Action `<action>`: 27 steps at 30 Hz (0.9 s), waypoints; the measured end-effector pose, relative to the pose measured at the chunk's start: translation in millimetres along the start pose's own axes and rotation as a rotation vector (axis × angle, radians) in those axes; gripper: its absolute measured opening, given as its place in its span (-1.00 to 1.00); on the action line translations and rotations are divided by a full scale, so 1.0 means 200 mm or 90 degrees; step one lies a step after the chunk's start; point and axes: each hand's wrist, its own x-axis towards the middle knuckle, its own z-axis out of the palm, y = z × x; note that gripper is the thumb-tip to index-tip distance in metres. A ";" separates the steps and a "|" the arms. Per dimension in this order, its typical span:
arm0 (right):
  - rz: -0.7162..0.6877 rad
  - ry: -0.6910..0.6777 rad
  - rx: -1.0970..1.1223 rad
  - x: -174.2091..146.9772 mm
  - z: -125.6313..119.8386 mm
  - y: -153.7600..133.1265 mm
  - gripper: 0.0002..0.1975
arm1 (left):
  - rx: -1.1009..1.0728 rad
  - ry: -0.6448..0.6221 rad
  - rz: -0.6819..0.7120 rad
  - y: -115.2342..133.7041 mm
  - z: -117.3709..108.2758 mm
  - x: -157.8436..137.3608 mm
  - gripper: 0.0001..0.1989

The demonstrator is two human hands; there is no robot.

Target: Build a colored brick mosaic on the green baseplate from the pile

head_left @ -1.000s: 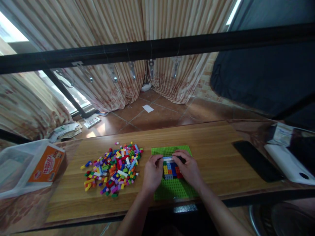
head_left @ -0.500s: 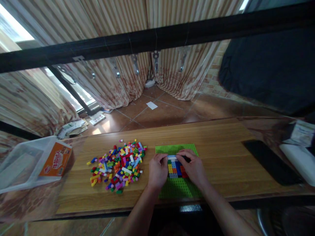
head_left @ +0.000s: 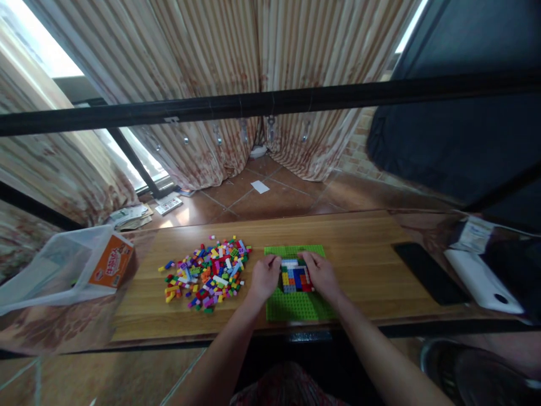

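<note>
A green studded baseplate (head_left: 291, 309) lies on the wooden tabletop in front of me. On or just above it is a rectangular block of toy bricks (head_left: 295, 278), with yellow, orange, blue, red and grey pieces and a white row along its far side. My left hand (head_left: 266, 276) is closed at the block's left edge, thumb and fingers pinched together. At the right edge, my right hand (head_left: 320, 275) grips with curled fingers. The fingertips partly hide the block's sides, and whether it is lifted off the plate I cannot tell.
A heap of loose, many-coloured bricks (head_left: 211, 273) spreads left of the baseplate. Farther left stands a clear plastic bin (head_left: 80, 265) with an orange label. A dark phone-like slab (head_left: 431, 273) lies on the right, beside a white object (head_left: 484, 282). A dark rail (head_left: 253, 104) crosses beyond the table.
My hands have shifted from the block's far white row to its left and right sides, the right hand moving outward. The whole view has also shifted slightly.
</note>
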 end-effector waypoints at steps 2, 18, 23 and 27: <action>0.003 0.012 -0.011 0.00 0.00 0.01 -0.53 | 0.019 0.008 -0.003 0.01 0.00 0.01 -0.63; -0.087 0.070 -0.082 -0.03 0.09 0.03 -0.56 | 0.053 0.092 0.026 0.05 0.07 -0.03 -0.73; -0.095 0.041 -0.075 -0.03 0.05 0.05 -0.52 | 0.012 0.110 0.071 0.06 -0.01 -0.15 -0.77; -0.133 0.099 -0.122 -0.06 0.00 0.04 -0.59 | 0.005 0.098 0.126 0.01 -0.16 -0.38 -0.79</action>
